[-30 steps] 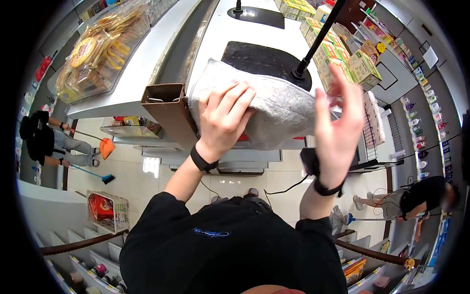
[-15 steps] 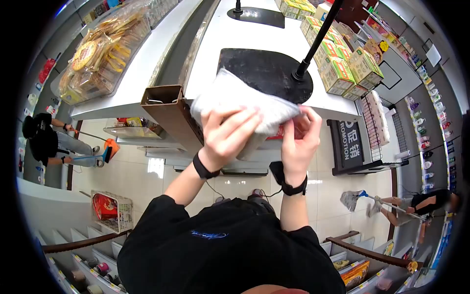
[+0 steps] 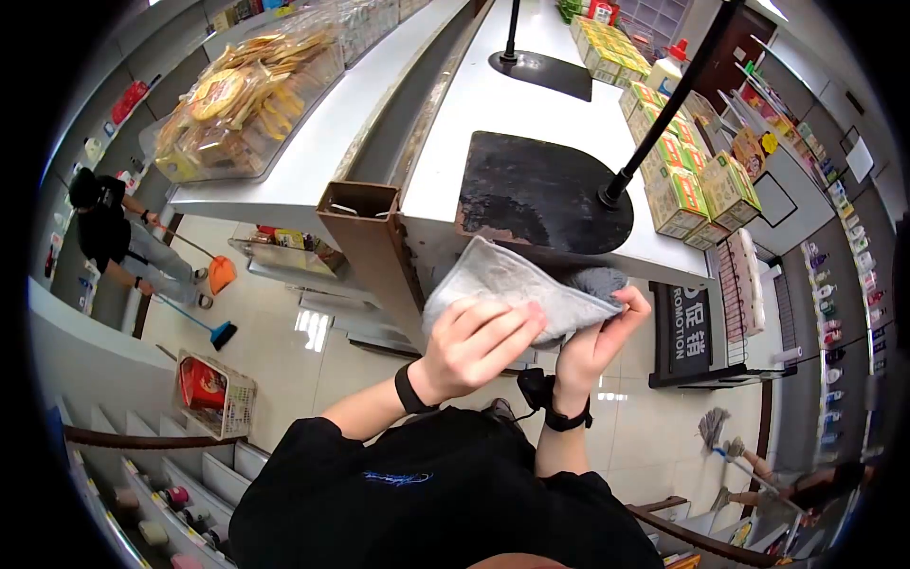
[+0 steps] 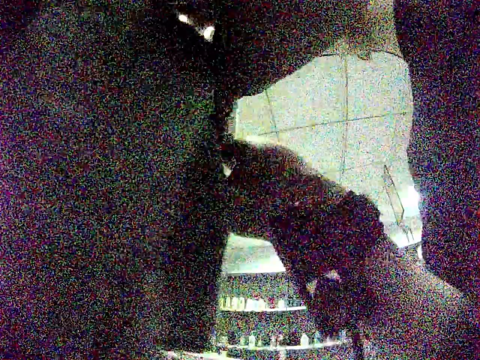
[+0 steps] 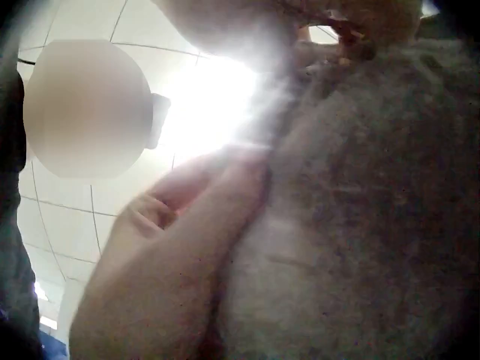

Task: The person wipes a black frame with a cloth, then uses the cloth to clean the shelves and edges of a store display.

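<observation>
A grey cleaning cloth, folded over, is held between both hands in front of the shelf's near end. My left hand grips its near left part, fingers lying over the top face and thumb out of sight. At the right corner, my right hand pinches the cloth between thumb and fingers. A darker fold shows beside that corner. In the right wrist view the cloth fills the right side, with a hand at its edge. The left wrist view is dark and grainy.
Ahead is a white shelf top with a black sign base and pole. Green-yellow boxes line its right. A brown post stands at the corner, beside a clear tray of packaged snacks. One person sweeps at left; another mops at right.
The right hand, earlier lifted off the cloth with fingers apart, has come in and taken its right corner. The cloth has moved off the shelf edge towards my body and is folded smaller.
</observation>
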Available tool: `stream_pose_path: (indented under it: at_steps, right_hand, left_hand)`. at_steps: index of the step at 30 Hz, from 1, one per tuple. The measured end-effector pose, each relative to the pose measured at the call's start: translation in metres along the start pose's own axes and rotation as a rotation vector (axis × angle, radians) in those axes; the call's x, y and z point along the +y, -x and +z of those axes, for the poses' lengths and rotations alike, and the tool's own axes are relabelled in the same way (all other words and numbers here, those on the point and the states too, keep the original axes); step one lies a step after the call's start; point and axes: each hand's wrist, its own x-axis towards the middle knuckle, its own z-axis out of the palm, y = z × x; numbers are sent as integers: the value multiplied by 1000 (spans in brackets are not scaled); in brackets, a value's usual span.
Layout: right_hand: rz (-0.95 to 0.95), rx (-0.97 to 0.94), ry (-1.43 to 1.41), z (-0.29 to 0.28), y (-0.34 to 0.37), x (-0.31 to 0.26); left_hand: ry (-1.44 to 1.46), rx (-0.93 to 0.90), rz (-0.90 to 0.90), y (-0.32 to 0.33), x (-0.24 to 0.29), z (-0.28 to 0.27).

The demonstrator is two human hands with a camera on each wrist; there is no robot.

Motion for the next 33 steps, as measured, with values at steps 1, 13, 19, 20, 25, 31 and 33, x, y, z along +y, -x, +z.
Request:
stream_pose_path:
  at_steps: [1, 13, 19, 20, 25, 31, 33]
  right_hand:
    - [14, -16, 1, -2, 1, 0]
    - [-72, 139, 15, -41, 30, 4]
    - [-194, 128, 326, -96, 43, -6]
    - [-181, 134, 342, -106, 44, -4]
    - [-95, 25, 312, -152, 41, 17]
    - [-69, -31, 166, -186, 28, 26]
    - [-40, -71, 112, -195, 29, 31]
  left_hand:
    - [59, -37, -59, 3, 1, 1]
    - [568, -347, -364, -40, -5, -43]
    - [416, -301, -443, -66, -1, -42]
    - [383, -301, -483, -70, 2, -40]
    - [153, -248, -519, -95, 15, -35]
    - [-69, -172, -554, -131, 36, -11]
    - [-97, -186, -567, -139, 39, -2]
